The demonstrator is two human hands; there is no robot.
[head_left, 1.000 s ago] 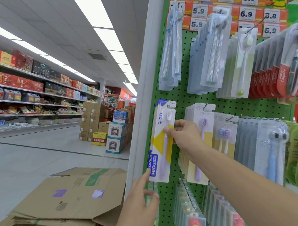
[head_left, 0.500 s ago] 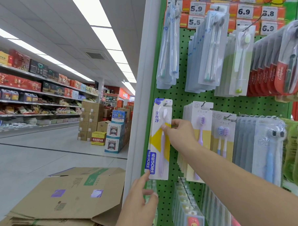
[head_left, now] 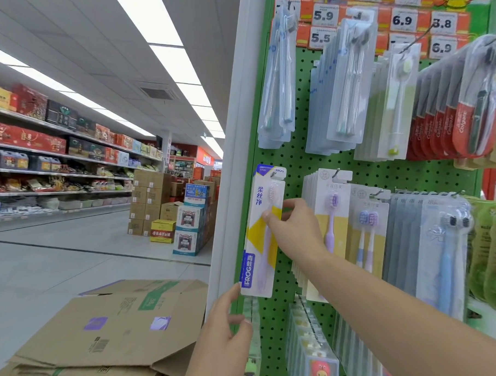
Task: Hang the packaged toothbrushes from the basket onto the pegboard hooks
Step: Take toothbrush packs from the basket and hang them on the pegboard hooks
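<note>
i see the right hand (head_left: 295, 231) pinching the toothbrush pack (head_left: 261, 232) to seat it on the left hook (head_left: 274, 174). the left hand (head_left: 223, 335), fingers loose, steadies its bottom corner.

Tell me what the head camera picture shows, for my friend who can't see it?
The right hand pinches a FROG toothbrush pack hanging from a hook at the left edge of a green pegboard, while a left hand fingertip touches the pack's bottom corner. Other toothbrush packs fill the board, and flattened cardboard boxes lie below left.
</note>
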